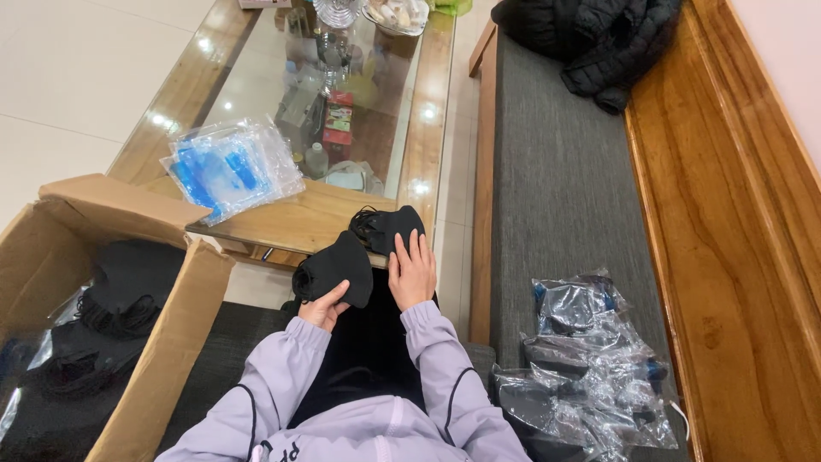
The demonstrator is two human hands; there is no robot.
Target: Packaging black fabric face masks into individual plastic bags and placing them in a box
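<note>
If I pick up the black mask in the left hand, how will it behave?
The black mask probably flops: it already bends over the left hand. It looks like thin fabric, so likely light. Its ear loops may snag the other mask.

A person wears a pale lilac jacket with gathered elastic cuffs and thin dark piping along both sleeves; dark trousers cover the lap, and both hands, left hand [323,308] and right hand [412,272], are bare.

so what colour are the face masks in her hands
Black, both the mask in the left hand and the one under the right hand; the head view shows it.
</note>
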